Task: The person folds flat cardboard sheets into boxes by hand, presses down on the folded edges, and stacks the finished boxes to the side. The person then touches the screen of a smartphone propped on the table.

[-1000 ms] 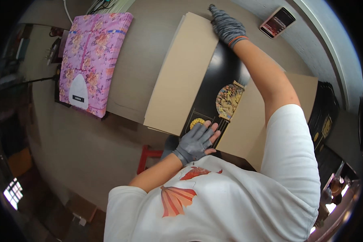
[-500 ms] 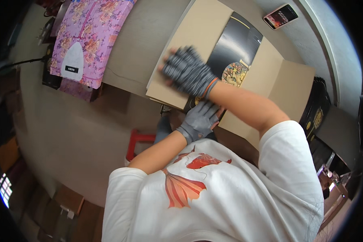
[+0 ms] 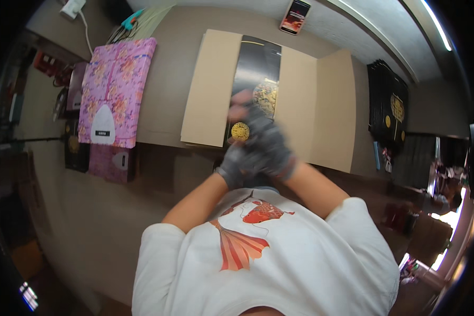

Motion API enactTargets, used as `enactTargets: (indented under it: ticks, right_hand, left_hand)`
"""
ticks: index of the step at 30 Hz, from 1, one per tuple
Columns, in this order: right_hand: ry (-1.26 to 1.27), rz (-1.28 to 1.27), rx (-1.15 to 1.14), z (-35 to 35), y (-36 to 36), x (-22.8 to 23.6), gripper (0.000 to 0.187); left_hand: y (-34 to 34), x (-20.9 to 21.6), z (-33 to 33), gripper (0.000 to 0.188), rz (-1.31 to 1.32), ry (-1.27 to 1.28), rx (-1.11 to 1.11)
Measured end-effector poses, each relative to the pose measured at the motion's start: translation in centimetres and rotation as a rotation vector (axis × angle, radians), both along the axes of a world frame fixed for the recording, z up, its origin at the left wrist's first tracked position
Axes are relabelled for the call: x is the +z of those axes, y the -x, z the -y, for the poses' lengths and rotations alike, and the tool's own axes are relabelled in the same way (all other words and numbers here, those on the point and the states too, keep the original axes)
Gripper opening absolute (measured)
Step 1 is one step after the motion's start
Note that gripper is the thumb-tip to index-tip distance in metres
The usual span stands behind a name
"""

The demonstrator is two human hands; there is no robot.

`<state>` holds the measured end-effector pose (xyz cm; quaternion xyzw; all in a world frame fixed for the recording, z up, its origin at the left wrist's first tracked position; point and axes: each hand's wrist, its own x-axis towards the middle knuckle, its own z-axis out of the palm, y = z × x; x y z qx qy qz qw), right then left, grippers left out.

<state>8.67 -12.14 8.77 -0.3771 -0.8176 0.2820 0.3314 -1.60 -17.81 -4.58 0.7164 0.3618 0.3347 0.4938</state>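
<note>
A flat black box (image 3: 259, 60) with gold emblems lies in the middle of an unfolded brown cardboard sheet (image 3: 210, 89) on the table. Both hands wear grey fingerless gloves and are blurred by motion. They sit close together at the near end of the black box. My right hand (image 3: 266, 139) lies over the box's near end with its fingers stretched toward the far side. My left hand (image 3: 233, 164) is tucked just under it at the table's near edge. Neither hand visibly holds anything.
A pink floral flat package (image 3: 116, 79) lies on the table at the left, with more like it below the edge (image 3: 110, 163). A phone (image 3: 295, 15) rests on the far ledge. A stack of black boxes (image 3: 387, 105) stands at the right. A white cable (image 3: 84, 29) runs at the far left.
My right hand came back from the far end of the box, swept over the left cardboard flap, and now sits near my left hand. The view has shifted.
</note>
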Motion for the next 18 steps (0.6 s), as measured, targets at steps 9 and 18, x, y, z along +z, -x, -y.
enactTargets:
  ticks: [9, 18]
  right_hand:
    - [0.617, -0.778, -0.639, 2.2, -27.6, -3.7, 0.053]
    - [0.111, 0.730, -0.484, -1.0, -13.1, -6.5, 0.070]
  left_hand:
    - [-0.6, 1.1, -15.7, 0.067, -0.903, -0.701, 0.136]
    - [-1.0, -1.2, -17.1, 0.069, -0.895, -0.521, 0.033]
